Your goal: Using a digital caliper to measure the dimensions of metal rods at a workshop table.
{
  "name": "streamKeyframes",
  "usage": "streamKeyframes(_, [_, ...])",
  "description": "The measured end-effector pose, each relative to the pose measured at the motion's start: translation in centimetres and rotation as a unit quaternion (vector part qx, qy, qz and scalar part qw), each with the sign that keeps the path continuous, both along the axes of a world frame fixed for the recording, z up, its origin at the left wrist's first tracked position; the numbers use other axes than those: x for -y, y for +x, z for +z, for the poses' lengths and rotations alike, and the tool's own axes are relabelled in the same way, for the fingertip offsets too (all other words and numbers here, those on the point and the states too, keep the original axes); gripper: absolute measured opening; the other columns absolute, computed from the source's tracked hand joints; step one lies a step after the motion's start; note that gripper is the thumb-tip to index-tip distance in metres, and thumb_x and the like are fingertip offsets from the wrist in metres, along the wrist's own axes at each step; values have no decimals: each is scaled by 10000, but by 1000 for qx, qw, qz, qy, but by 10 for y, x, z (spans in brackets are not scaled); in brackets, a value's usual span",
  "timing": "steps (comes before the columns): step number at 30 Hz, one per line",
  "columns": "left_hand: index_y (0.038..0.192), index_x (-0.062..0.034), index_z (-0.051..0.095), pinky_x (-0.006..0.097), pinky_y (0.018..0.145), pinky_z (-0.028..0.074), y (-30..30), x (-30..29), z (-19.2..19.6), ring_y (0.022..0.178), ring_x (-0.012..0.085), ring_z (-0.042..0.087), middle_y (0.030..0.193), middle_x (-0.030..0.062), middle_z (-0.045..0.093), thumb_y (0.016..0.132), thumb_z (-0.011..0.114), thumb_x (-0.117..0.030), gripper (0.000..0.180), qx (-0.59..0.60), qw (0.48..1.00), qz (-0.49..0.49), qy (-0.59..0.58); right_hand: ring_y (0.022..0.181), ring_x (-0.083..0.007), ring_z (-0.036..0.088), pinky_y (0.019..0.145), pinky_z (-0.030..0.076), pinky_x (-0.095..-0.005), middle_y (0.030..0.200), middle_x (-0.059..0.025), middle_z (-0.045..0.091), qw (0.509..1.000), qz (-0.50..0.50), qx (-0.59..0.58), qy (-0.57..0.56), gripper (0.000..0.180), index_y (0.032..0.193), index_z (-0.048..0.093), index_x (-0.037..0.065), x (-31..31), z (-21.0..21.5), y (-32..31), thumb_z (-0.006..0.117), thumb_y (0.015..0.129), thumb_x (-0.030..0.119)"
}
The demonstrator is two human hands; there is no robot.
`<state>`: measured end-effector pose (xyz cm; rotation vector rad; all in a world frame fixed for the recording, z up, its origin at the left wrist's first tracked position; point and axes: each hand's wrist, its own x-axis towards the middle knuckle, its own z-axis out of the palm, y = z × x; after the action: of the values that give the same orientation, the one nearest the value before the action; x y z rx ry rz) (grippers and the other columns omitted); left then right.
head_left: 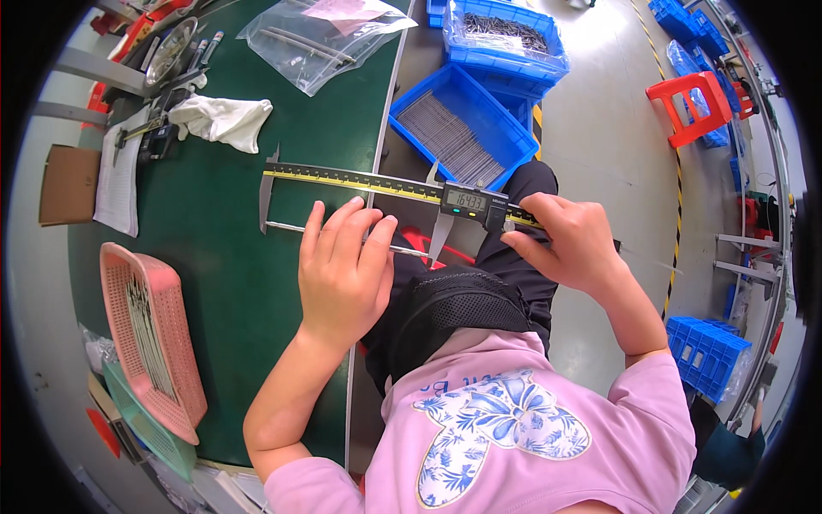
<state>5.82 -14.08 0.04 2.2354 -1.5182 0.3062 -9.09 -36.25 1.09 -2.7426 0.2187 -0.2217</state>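
In the head view, a thin metal rod (404, 250) lies a little off centre toward nine o'clock, between the long jaws of a digital caliper (411, 188). Its long axis runs from just past nine o'clock to just past three, nearly parallel to the caliper's beam, and its two ends appear to meet the jaws, which point toward half past six. The rod's nine o'clock end lies over the green surface (231, 300); the other reaches past the edge, above the person's lap.

The left hand (347, 278) has its fingers together, gently bent and closed over the rod's middle; its thumb is hidden. The right hand (569, 244) is closed around the caliper near its sliding head, thumb below the beam.

As for writing, the caliper's screen (467, 200) shows dark digits, small print sits beside it, and fine scale marks line the yellow strip along the beam. The pink shirt (385, 467) carries blue lettering, partly lost in folds, above a blue-and-white floral print.

More rods fill a pink basket (181, 343) toward eight o'clock and a blue bin (499, 113) between twelve and one.
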Motion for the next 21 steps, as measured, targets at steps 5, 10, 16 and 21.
streamKeyframes(5, [1025, -68, 590, 498, 983, 365, 1, 2, -2, 1061, 281, 550, 1028, 74, 576, 646, 651, -19, 387, -4, 1000, -2, -1, 564, -255, 588, 456, 430, -346, 660, -59, 570, 1000, -1, 5, 8, 312, 809, 533, 75, 2, -3, 1, 661, 790, 359])
streamKeyframes(10, [1013, -65, 595, 497, 975, 374, 1, 1, 1, 1059, 284, 550, 1022, 76, 579, 646, 648, -16, 374, -6, 1000, -1, -7, 557, -259, 581, 449, 421, -347, 646, -57, 562, 1000, 5, 10, -4, 341, 787, 518, 82, 3, -2, 1, 640, 806, 399])
streamKeyframes(16, [1000, -58, 604, 499, 974, 376, 1, 2, 1, 1064, 273, 538, 1020, 77, 571, 683, 641, -51, 319, -10, 1000, -2, -3, 526, -252, 565, 431, 402, -341, 604, -48, 541, 1000, 7, 25, -12, 387, 726, 490, 89, 4, -6, 2, 615, 817, 444])
streamKeyframes(21, [991, -60, 603, 497, 968, 383, 1, 1, 0, 1060, 280, 545, 1018, 75, 576, 664, 644, -33, 330, -12, 1000, -2, -4, 520, -246, 562, 429, 399, -338, 597, -46, 536, 1000, 6, 24, -9, 393, 713, 484, 90, 3, -6, 1, 618, 814, 445])
